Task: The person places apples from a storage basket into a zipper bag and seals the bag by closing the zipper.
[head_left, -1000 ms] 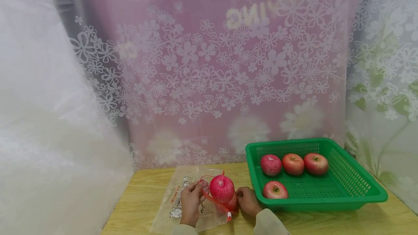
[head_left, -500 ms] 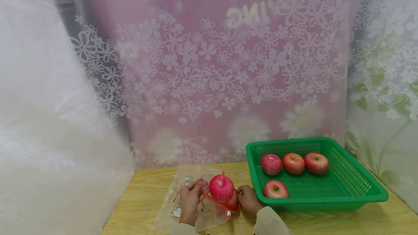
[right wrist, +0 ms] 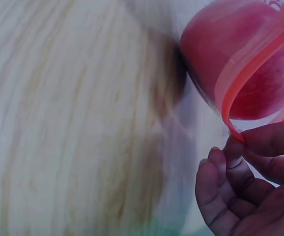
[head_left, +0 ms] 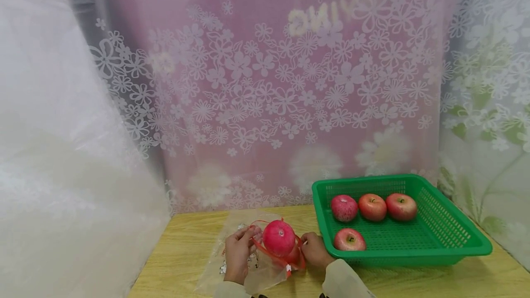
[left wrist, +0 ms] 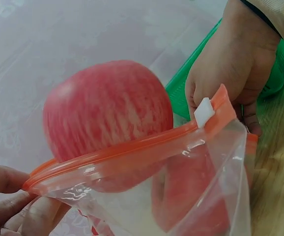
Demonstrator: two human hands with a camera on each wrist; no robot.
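Note:
A clear zip bag [head_left: 215, 268] with an orange-red zip edge and a white slider [left wrist: 204, 112] lies on the table, cartoon print showing. My left hand [head_left: 238, 255] pinches the left end of its zip edge. On the other side, my right hand [head_left: 316, 251] pinches the edge between thumb and finger. One red apple [head_left: 279, 238] sits in the bag's mouth, its upper part above the zip edge in the left wrist view. Lower down, a second apple [left wrist: 193, 189] shows through the clear plastic.
Close beside my right hand stands a green plastic basket [head_left: 414, 255]. Inside it are several apples, one [head_left: 349, 240] near the front left corner. A wooden table [head_left: 165, 261] lies below, backed by a pink floral curtain [head_left: 265, 105].
The apple in the bag's mouth and my left hand have shifted slightly left. Beside my right hand, the orange-red edge now stretches out from the apple to the fingertips.

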